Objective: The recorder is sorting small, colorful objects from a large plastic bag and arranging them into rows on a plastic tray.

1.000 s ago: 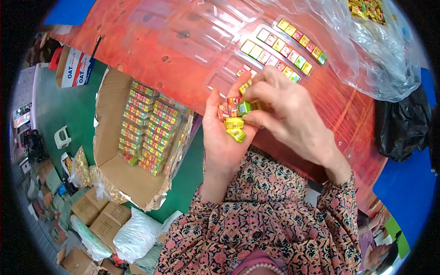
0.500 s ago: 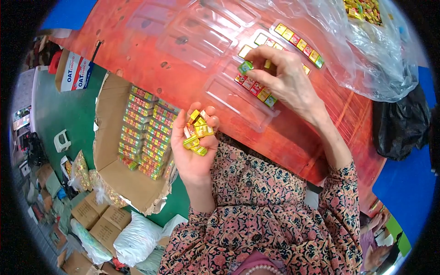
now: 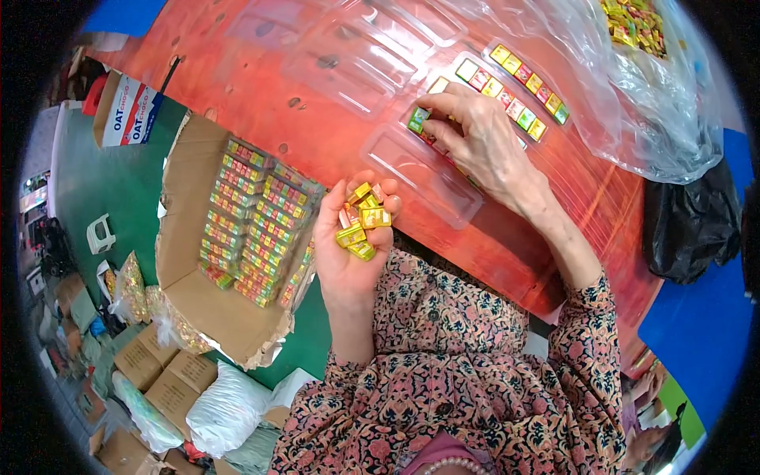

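My left hand (image 3: 346, 265) is cupped palm up near the table's front edge, its fingers curled round several small yellow wrapped candies (image 3: 375, 217). Farther right, my right hand (image 3: 495, 150) reaches over the table. Its thumb and forefinger pinch a green wrapped candy (image 3: 419, 119) at the far left end of a row in a clear plastic tray. The hand hides most of that row. Just beyond it, another tray holds a row of red, yellow and green candies (image 3: 497, 89). A further filled row (image 3: 529, 77) lies behind.
Clear moulded trays (image 3: 423, 176) lie on the red table (image 3: 261, 103). A plastic bag of candies (image 3: 633, 32) is at the far right, above a black bag (image 3: 689, 226). At left, a cardboard box (image 3: 190, 190) contains stacked filled trays (image 3: 253, 226). A white stool (image 3: 100, 235) stands on the green floor.
My right hand has brought the green candy left and down to the row's end, turning it in line. My left hand still cups its candies. The whole view has shifted slightly.
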### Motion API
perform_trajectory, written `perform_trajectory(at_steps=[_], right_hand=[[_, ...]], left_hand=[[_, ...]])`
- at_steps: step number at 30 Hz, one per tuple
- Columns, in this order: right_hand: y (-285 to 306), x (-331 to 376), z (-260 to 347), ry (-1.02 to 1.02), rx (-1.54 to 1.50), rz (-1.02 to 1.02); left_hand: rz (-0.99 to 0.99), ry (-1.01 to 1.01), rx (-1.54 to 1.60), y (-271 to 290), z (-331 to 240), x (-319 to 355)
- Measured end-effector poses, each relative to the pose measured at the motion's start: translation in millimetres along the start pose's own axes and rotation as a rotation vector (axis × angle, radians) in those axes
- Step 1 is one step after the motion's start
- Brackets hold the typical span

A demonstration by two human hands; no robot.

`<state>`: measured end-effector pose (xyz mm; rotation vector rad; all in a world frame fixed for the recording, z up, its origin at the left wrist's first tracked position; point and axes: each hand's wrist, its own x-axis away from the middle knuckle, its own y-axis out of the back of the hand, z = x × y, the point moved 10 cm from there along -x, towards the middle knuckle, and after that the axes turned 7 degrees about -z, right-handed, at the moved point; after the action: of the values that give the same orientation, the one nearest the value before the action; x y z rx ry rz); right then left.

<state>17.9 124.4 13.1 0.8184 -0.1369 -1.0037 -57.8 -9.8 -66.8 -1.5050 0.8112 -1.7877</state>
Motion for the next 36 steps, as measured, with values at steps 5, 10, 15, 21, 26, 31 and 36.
perform_trajectory(at_steps=[5,10,15,21,26,31,36], right_hand=[[1,2,3,0.039,0.051,-0.062],[2,2,16,0.075,0.106,-0.091],[0,0,15,0.171,0.122,-0.072],[39,-3,3,0.048,0.047,-0.085],[63,22,-22,-0.284,-0.262,-0.022],[50,61,-43,-0.601,-0.863,0.023],[47,66,-43,-0.696,-0.981,-0.002]], left_hand=[[0.055,0.042,0.022,-5,5,-1],[0.039,0.026,0.0,-2,3,-1],[0.028,0.024,0.015,-4,4,-1],[0.035,0.025,-0.025,-3,1,-2],[0.017,0.037,0.021,-3,2,-1],[0.024,0.05,0.035,-3,5,-2],[-0.008,0.032,0.02,-2,2,1]])
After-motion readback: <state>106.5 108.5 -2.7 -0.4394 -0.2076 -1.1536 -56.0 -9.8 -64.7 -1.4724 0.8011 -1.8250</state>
